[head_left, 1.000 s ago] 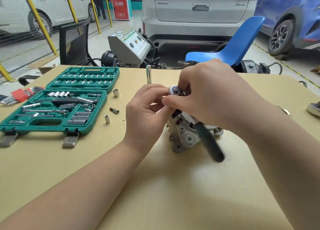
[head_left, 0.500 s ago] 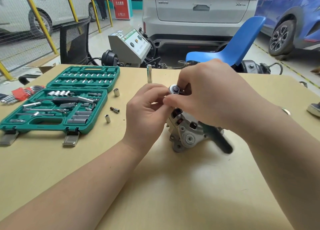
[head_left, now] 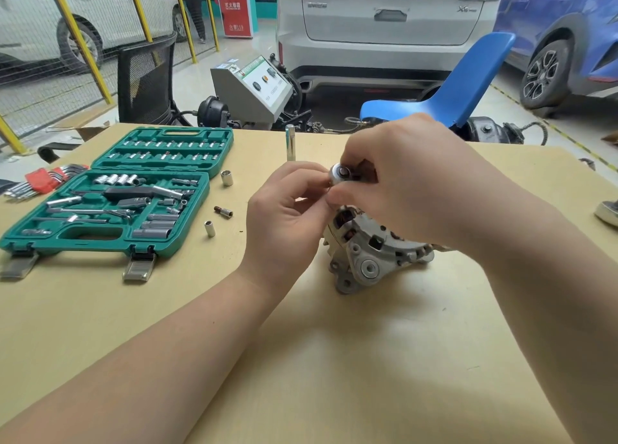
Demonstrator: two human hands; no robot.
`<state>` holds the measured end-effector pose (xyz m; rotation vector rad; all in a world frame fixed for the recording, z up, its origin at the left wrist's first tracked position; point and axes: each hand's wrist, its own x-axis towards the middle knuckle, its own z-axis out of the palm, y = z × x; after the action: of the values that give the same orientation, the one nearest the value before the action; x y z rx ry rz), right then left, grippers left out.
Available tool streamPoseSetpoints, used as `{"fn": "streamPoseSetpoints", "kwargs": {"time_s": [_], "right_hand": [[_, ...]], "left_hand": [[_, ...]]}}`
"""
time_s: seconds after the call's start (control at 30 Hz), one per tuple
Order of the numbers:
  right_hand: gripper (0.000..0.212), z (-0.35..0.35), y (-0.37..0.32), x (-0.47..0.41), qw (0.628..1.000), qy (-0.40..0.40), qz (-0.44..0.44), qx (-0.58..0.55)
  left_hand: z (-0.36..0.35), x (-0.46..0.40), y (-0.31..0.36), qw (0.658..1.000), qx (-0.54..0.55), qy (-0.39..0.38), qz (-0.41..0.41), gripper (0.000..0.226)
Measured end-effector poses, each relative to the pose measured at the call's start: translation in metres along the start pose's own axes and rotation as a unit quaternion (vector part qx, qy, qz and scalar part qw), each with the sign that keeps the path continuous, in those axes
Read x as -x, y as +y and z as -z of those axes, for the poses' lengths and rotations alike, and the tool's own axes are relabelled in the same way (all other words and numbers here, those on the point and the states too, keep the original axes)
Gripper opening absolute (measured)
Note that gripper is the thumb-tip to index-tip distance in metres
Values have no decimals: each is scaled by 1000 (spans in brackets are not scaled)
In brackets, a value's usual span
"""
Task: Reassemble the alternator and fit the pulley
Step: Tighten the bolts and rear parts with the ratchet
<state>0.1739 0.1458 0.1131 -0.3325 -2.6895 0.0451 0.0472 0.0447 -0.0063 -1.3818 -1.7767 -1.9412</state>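
Head view: we judge the alternator [head_left: 371, 253] housing closed up mid-surface — left hand [head_left: 284, 223] and right hand [head_left: 401, 189] pinch the ratchet head [head_left: 341, 172]; pulley unseen, fastening unfinished.

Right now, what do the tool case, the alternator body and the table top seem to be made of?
Tool case: looks like moulded green plastic, matte, with shaped slots. Alternator body: probably cast aluminium, dull pale grey with rough ribs and lugs. Table top: seems a smooth tan board, wood or laminate; I cannot tell which.
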Motion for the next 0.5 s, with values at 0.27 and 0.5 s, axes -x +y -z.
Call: {"fn": "streamPoseSetpoints", "kwargs": {"time_s": [0.27, 0.5], "right_hand": [[28, -1, 1, 0, 1000, 12, -5, -10], [11, 0, 1, 0, 1000, -5, 21, 11]], "left_hand": [[1, 1, 3, 1000, 6, 0, 8, 10], [2, -2, 2, 1000, -22, -21, -4, 8]]}}
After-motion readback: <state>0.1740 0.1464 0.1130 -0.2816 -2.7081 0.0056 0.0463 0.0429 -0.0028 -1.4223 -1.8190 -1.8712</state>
